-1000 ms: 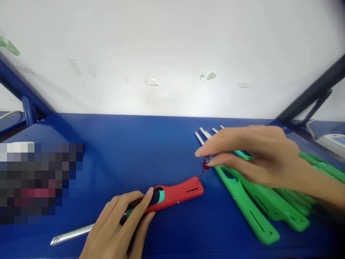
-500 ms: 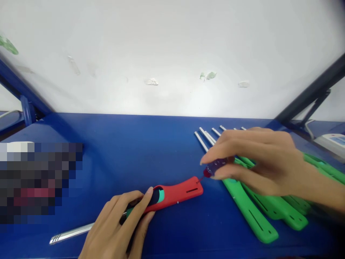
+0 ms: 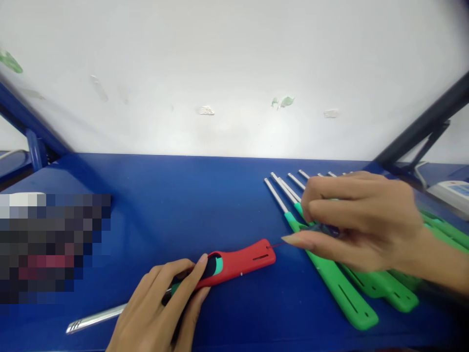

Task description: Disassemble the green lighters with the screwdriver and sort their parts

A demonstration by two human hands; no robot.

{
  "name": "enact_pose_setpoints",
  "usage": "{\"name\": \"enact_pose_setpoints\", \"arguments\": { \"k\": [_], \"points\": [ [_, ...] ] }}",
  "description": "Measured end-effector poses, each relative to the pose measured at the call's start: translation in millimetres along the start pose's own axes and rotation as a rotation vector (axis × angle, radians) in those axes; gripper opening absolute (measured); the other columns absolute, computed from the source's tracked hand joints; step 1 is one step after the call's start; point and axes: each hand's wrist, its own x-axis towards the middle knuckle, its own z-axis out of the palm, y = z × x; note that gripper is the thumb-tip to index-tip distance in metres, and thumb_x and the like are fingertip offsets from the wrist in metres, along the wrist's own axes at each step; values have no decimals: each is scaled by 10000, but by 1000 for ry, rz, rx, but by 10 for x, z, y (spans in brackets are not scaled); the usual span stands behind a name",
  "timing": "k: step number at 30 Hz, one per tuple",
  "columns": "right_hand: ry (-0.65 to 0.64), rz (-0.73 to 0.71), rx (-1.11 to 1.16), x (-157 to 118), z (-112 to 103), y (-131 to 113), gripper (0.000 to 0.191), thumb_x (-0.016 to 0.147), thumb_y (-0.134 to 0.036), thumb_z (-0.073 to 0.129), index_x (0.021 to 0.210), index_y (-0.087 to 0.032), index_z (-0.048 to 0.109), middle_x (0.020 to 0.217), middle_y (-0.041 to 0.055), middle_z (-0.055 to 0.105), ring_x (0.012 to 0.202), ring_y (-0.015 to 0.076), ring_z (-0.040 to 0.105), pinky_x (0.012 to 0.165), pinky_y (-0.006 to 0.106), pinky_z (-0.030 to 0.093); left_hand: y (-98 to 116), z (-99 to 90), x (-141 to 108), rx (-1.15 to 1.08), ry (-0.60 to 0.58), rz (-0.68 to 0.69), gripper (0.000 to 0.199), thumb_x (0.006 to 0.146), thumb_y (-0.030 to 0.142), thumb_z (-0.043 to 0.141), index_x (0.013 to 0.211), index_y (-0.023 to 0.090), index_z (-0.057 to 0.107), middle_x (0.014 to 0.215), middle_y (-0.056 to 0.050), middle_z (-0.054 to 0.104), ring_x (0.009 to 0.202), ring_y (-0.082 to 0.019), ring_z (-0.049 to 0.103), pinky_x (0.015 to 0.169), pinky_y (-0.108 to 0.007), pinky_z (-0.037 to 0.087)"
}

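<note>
A red utility lighter [image 3: 247, 258] with a long metal neck lies near the front of the blue table. My left hand [image 3: 157, 303] is wrapped round its middle by the trigger opening, holding it down. In my right hand [image 3: 362, 220], thumb and curled fingers close on a small screwdriver [image 3: 321, 229] with a dark blue, see-through handle, mostly hidden. Its thin shaft reaches the small hole at the lighter's handle end; how deep it sits I cannot tell. Partly under my right hand, several green utility lighters [image 3: 340, 288] lie side by side.
A blurred-out dark object [image 3: 47, 244] stands at the left. White wall [image 3: 234, 73] rises behind the blue table [image 3: 176, 195]. Blue metal struts [image 3: 421, 117] flank both sides. A white device with a small screen [image 3: 452, 195] stands at the far right.
My right hand has shifted right and rolled over, its fingers curling further round the screwdriver. The shaft now lies flatter. My left hand and the red lighter have stayed put.
</note>
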Motion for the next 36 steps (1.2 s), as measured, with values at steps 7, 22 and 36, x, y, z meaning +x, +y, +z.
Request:
{"name": "enact_pose_setpoints", "arguments": {
  "k": [7, 22, 36],
  "points": [
    [101, -74, -81, -6, 98, 19, 435, 1144, -353, 455, 747, -228, 582, 660, -14, 592, 506, 96, 460, 447, 302, 313, -12, -8, -30, -3, -4, 4, 436, 1143, 275, 549, 1576, 227, 566, 1293, -91, 646, 1135, -225, 656, 949, -332, 576],
    [-63, 61, 547, 23, 10, 92, 212, 1135, -288, 547, 1183, -228, 745, 744, -56, 647, 583, 66, 509, 565, 224, 428, -11, -7, -1, 9, -23, 8, 424, 1143, 264, 542, 1563, 219, 578, 1296, -99, 641, 1135, -226, 661, 963, -343, 594],
    [19, 80, 287, 31, -1, 69, 545, 1052, -449, 692, 668, -226, 376, 564, -88, 345, 518, 70, 264, 458, 255, 259, -10, -5, -28, 1, -2, -2, 442, 1139, 282, 550, 1577, 230, 566, 1290, -99, 646, 1121, -231, 667, 933, -352, 604]
  ]
}}
